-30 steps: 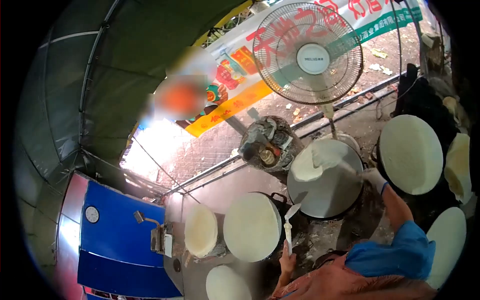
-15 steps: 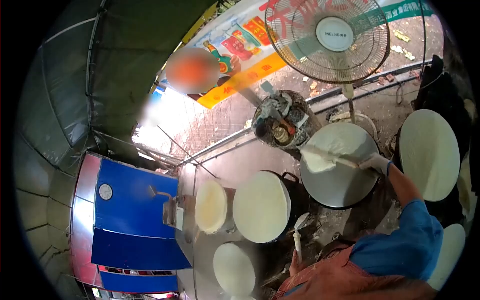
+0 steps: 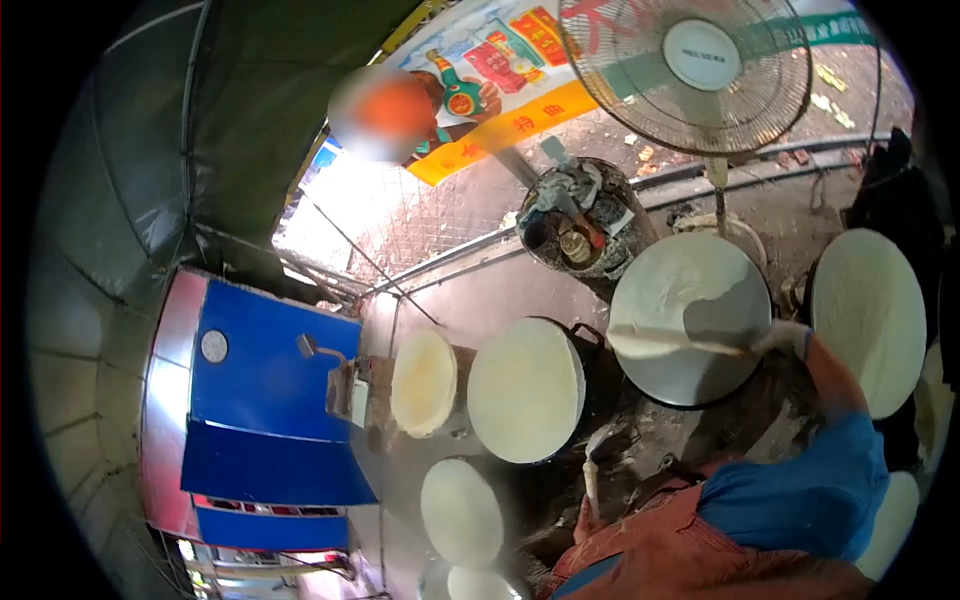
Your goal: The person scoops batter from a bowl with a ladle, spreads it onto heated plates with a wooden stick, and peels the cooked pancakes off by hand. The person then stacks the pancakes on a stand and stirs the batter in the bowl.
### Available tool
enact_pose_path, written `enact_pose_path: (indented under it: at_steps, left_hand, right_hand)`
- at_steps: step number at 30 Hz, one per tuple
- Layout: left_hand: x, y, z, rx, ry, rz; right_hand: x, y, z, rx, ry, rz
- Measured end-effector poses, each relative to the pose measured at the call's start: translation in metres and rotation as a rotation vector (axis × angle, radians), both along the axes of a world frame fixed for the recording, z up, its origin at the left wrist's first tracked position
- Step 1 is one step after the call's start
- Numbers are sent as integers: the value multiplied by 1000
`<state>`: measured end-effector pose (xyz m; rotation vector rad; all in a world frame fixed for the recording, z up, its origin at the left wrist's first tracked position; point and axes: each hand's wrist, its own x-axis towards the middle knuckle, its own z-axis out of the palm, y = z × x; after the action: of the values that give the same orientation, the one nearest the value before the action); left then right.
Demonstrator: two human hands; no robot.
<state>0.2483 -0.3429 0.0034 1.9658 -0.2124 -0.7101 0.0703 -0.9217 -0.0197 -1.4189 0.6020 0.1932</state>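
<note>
My right hand (image 3: 783, 338) is closed on the handle of a batter spreader (image 3: 645, 345). The spreader's long pale blade lies across a round griddle (image 3: 680, 385). Wet batter (image 3: 680, 275) coats the upper part of that griddle; bare grey metal shows below the blade. Low in the view, my left hand (image 3: 586, 523) grips a white-handled scraper (image 3: 591, 480), its metal head pointing away from me. The scraper is held off to the lower left of the griddle. Some fingers of the left hand are hidden.
Round griddles with pale sheets stand to the left (image 3: 525, 390) and right (image 3: 868, 320). Another pale round sheet (image 3: 462, 512) is lower left, near a browned stack (image 3: 423, 383). A grimy drum (image 3: 580, 220) and a standing fan (image 3: 702, 55) are beyond.
The spreader has swept down across the griddle with my right hand, leaving batter over more of the upper part. My left hand still holds the scraper. The view has shifted slightly.
</note>
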Motion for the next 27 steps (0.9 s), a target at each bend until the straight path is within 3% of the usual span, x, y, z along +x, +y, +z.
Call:
enact_pose_path:
  at_steps: [2, 5, 7, 10, 12, 13, 15, 16, 17, 18, 19, 20, 22, 24, 27]
  left_hand:
    - [-5, 1, -2, -27, 15, 37]
    - [-9, 10, -6, -82, 41, 89]
    - [-14, 18, -8, -134, 86, 144]
    - [-14, 36, -9, -218, 99, 172]
    - [-8, 47, -34, -365, -150, -174]
    - [13, 56, -70, -665, -208, -367]
    - [-31, 10, 22, -372, 362, 431]
    - [-36, 11, 32, -217, 257, 332]
    - [-36, 13, 37, -54, 152, 221]
    - [-36, 17, 38, 109, 47, 102]
    - [-39, 24, 32, 4, -65, 52]
    - [-39, 31, 23, -50, -102, 17]
    - [-30, 51, 10, -150, -171, -62]
    - [-10, 57, 18, -24, -212, -132]
    - [3, 58, 24, 134, -248, -164]
  right_hand:
    - [-20, -12, 1, -64, 141, 7]
    - [32, -38, -3, -180, -429, -167]
    - [73, -40, 38, -466, -302, -179]
    - [76, -23, 89, -462, -80, 137]
    - [33, -38, 13, 137, 93, 110]
    - [12, -35, -1, 68, 189, 49]
    - [-6, -39, 48, -123, 198, 78]
    - [-8, -40, 64, -212, 192, 86]
    - [3, -65, 0, -304, -250, 155]
    - [30, -55, 24, -338, -268, 10]
    - [62, -38, 61, -371, -283, -141]
    - [84, -35, 55, -568, -484, -101]
    - [94, -29, 49, -719, -488, 92]
    - [76, -19, 60, -596, -100, 393]
    - [-51, -17, 7, -331, 187, 192]
